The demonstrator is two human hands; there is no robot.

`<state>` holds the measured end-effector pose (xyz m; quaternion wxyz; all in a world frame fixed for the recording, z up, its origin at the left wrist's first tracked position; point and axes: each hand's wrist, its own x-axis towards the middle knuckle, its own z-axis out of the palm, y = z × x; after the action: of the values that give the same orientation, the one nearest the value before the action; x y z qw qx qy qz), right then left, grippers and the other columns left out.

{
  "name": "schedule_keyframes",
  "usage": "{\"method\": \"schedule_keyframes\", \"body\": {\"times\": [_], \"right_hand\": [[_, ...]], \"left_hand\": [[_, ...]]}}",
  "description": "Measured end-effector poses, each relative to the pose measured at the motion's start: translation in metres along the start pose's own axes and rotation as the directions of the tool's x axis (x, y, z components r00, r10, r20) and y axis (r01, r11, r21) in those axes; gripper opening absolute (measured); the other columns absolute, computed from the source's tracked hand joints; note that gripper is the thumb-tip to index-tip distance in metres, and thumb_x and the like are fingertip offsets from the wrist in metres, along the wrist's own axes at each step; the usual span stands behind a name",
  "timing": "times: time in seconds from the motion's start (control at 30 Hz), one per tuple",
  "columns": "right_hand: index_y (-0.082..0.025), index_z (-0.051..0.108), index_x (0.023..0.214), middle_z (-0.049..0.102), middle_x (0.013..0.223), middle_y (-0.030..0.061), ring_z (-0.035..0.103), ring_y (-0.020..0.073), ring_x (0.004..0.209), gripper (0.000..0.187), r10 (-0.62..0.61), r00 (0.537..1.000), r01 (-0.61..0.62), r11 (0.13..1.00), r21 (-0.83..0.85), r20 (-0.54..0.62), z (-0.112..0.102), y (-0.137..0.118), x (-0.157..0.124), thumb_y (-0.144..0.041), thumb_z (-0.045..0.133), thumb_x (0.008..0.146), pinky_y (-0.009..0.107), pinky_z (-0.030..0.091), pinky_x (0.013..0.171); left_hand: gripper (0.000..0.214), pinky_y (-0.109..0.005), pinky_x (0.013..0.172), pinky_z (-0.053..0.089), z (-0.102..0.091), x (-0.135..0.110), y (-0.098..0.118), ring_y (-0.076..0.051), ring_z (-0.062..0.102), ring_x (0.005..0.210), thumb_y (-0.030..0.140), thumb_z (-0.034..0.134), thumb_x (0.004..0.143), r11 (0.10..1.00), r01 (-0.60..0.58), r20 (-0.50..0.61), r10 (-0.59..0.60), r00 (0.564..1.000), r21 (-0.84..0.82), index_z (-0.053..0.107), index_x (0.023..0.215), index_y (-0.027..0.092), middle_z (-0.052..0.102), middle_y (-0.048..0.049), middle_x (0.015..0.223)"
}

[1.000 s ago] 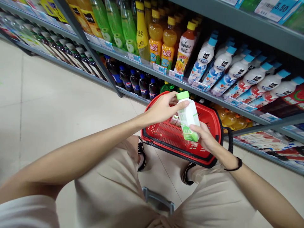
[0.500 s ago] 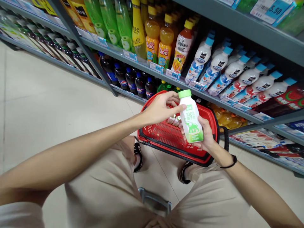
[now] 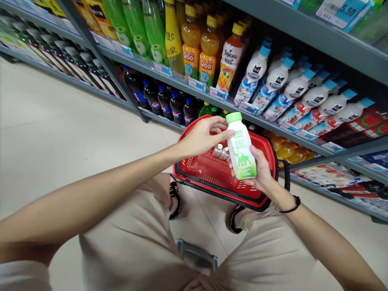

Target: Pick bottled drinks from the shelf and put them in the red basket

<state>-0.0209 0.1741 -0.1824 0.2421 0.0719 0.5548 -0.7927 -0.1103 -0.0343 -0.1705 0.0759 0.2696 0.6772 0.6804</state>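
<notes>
A white bottle of coconut water (image 3: 241,149) with a green cap and a green elephant on its label is tilted slightly, its front toward me. My right hand (image 3: 261,167) grips its lower part, thumb on the right side and fingers behind. At its upper left, my left hand (image 3: 209,135) has its thumb across the front just under the cap, with the fingertips by the bottle's left edge, partly hidden. Below both hands is a red shopping basket (image 3: 197,171) with small white-and-red bottles (image 3: 217,150) in it.
Shelves of drinks rise ahead, with orange Qoo bottles (image 3: 207,54), blue-capped white bottles (image 3: 274,83) and dark Pepsi bottles (image 3: 163,101). A shelf edge (image 3: 182,79) runs just beyond the basket. Between my legs a grey frame (image 3: 197,255) stands on the tiled floor.
The view has shifted slightly, so everything sits a little further left and up. Both hands keep the same pose on the coconut water bottle.
</notes>
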Motion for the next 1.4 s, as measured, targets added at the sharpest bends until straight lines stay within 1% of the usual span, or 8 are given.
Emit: {"method": "schedule_keyframes", "body": {"times": [0.5,0.8,0.93,1.0,1.07,1.2,1.3,1.4], "right_hand": [[-0.013,0.073,0.116,0.078,0.092,0.0139,0.074,0.0225,0.063,0.073,0.030,1.000,-0.031,0.998,0.060,0.007,-0.003,0.002,0.000,-0.079,0.072,0.085,0.019,0.033,0.026],[-0.015,0.073,0.118,0.078,0.089,0.0132,0.074,0.0232,0.062,0.070,0.032,0.999,-0.031,0.997,0.069,-0.014,-0.001,0.001,0.000,-0.076,0.071,0.086,0.018,0.030,0.026],[-0.015,0.074,0.117,0.078,0.087,0.0125,0.073,0.0231,0.061,0.071,0.043,0.999,-0.043,0.997,0.062,-0.008,0.001,-0.001,-0.001,-0.078,0.073,0.083,0.019,0.030,0.027],[-0.015,0.074,0.117,0.078,0.088,0.0129,0.073,0.0234,0.061,0.070,0.039,0.999,-0.038,0.997,0.060,-0.004,0.001,-0.002,-0.001,-0.076,0.070,0.085,0.019,0.029,0.028],[-0.014,0.073,0.118,0.078,0.087,0.0139,0.070,0.0223,0.057,0.069,0.033,0.999,-0.034,0.998,0.051,0.008,0.001,-0.002,0.000,-0.075,0.064,0.088,0.020,0.030,0.028],[-0.013,0.072,0.119,0.078,0.081,0.0135,0.062,0.0192,0.048,0.067,0.012,1.000,-0.013,1.000,0.019,0.014,0.003,-0.002,0.001,-0.072,0.057,0.091,0.022,0.031,0.030],[-0.014,0.073,0.118,0.078,0.082,0.0126,0.065,0.0199,0.051,0.065,0.005,1.000,-0.005,1.000,0.016,-0.009,0.004,-0.001,0.002,-0.071,0.059,0.091,0.022,0.030,0.030],[-0.014,0.075,0.118,0.079,0.087,0.0129,0.068,0.0210,0.055,0.066,0.014,1.000,-0.013,1.000,0.022,-0.028,0.003,0.000,0.002,-0.072,0.060,0.091,0.021,0.030,0.029]], "left_hand": [[0.044,-0.031,0.075,0.061,-0.003,-0.001,-0.009,-0.020,0.076,0.092,0.048,0.081,0.090,0.999,0.041,0.000,-0.041,0.999,0.021,0.072,0.115,0.012,0.080,-0.0110,0.109],[0.039,-0.034,0.090,0.063,-0.003,0.000,-0.008,-0.022,0.078,0.102,0.044,0.079,0.091,1.000,0.000,0.004,0.000,1.000,0.031,0.071,0.111,0.012,0.081,-0.0118,0.115],[0.042,-0.028,0.073,0.061,-0.002,0.000,-0.007,-0.020,0.078,0.094,0.045,0.081,0.090,0.999,0.029,0.005,-0.029,1.000,0.018,0.071,0.112,0.011,0.081,-0.0118,0.112],[0.045,-0.024,0.061,0.057,-0.002,0.000,-0.007,-0.020,0.077,0.089,0.046,0.083,0.089,0.998,0.064,0.002,-0.064,0.998,-0.005,0.070,0.114,0.011,0.080,-0.0120,0.110],[0.045,-0.022,0.056,0.055,-0.002,0.000,-0.008,-0.020,0.076,0.088,0.045,0.084,0.089,0.996,0.085,0.003,-0.085,0.996,-0.036,0.069,0.114,0.011,0.080,-0.0121,0.109],[0.035,-0.022,0.057,0.057,-0.003,0.001,-0.009,-0.021,0.077,0.091,0.035,0.079,0.092,0.995,0.083,0.025,-0.082,0.996,-0.059,0.068,0.115,0.011,0.079,-0.0128,0.110],[0.035,-0.024,0.061,0.059,-0.005,0.001,-0.012,-0.021,0.077,0.092,0.034,0.078,0.094,0.996,0.084,0.023,-0.083,0.996,-0.033,0.069,0.119,0.011,0.079,-0.0129,0.113],[0.041,-0.030,0.073,0.065,-0.006,0.001,-0.016,-0.022,0.077,0.096,0.039,0.082,0.092,0.997,0.071,0.011,-0.071,0.997,-0.014,0.071,0.120,0.011,0.079,-0.0129,0.114]]}}
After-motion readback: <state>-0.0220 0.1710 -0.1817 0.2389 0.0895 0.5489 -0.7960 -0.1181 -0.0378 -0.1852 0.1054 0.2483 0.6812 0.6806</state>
